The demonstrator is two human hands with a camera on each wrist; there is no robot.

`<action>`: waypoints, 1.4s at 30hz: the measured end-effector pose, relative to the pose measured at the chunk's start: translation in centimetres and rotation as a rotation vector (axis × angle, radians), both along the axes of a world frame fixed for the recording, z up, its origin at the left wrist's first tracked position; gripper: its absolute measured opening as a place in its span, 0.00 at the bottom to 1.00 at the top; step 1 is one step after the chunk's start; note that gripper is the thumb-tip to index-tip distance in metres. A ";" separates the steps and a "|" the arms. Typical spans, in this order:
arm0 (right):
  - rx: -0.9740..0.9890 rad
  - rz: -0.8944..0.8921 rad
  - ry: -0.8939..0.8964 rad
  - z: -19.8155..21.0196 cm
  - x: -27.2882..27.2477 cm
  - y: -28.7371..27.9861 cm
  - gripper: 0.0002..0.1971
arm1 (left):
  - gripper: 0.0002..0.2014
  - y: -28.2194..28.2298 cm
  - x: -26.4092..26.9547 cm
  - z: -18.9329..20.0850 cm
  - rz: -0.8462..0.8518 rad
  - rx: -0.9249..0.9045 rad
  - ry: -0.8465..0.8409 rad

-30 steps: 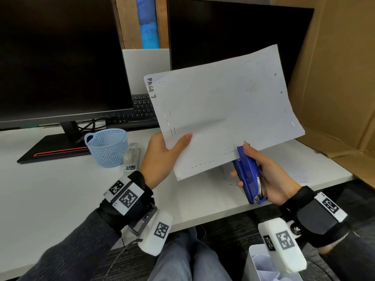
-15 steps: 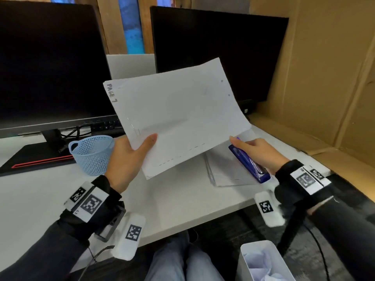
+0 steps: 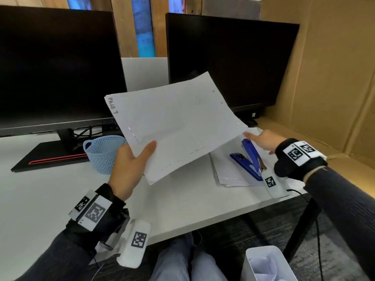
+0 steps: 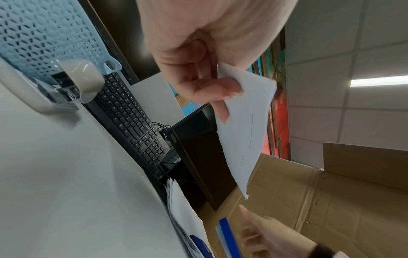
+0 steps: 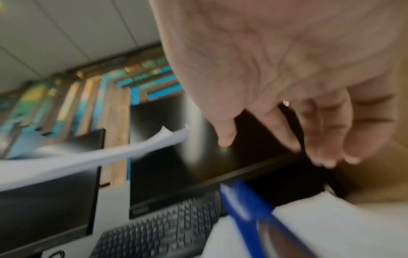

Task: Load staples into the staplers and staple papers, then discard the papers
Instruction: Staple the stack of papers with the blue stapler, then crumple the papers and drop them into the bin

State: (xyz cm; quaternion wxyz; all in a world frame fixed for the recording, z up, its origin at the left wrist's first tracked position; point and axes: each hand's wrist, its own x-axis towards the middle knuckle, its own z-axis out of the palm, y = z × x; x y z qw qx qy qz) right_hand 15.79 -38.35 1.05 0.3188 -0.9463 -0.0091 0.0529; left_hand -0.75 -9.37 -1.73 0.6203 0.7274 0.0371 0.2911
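Right hand (image 5: 287, 83) above the stapler (image 5: 245, 206)
Fingers (image 5: 329, 144) relaxed, holding nothing; the blue stapler lies on white paper (image 5: 331, 225), a keyboard (image 5: 159, 233) and dark monitors (image 5: 44, 206) beyond. Blurred.

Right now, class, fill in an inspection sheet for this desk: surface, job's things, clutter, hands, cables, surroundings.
Surface: white desk, bare near the front edge.
Job's things: stapled papers, marked "PAGE 7", held above the desk; blue stapler lying open on a paper stack; a second, pale stapler by the basket.
Clutter: light blue mesh basket; black keyboard.
Hands: left hand pinches the papers' lower left edge; right hand holds nothing, fingers loose beside the papers' right corner.
Cables: black cables behind the monitor stand.
Surroundings: two dark monitors; cardboard wall; white bin with paper on the floor.
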 end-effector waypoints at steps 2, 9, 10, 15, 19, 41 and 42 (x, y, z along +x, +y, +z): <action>-0.068 -0.107 -0.228 0.7 -0.7 -1.1 0.29 | 0.14 0.1 -0.1 0.2 0.009 -0.018 0.014; -0.219 0.283 -1.159 -0.9 -9.0 1.0 0.23 | 0.23 0.1 -0.4 0.9 -0.008 -0.019 -0.020; -0.249 0.384 -1.169 -1.3 -9.7 1.6 0.24 | 0.25 0.0 -0.5 1.0 -0.023 -0.018 -0.012; -0.139 0.530 -1.237 -3.2 -10.2 3.9 0.10 | 0.26 -0.5 -0.9 1.5 -0.137 -0.033 0.072; -0.016 0.509 -1.133 -3.8 -9.9 4.4 0.11 | 0.33 -0.2 -1.2 1.9 -0.155 -0.049 0.211; 0.212 0.646 -0.604 -2.3 -12.6 5.1 0.15 | 0.15 -1.9 -1.8 1.6 -0.142 1.103 -0.201; 0.211 0.657 -0.604 -2.3 -12.7 5.1 0.15 | 0.15 -2.0 -1.7 1.5 -0.157 1.086 -0.189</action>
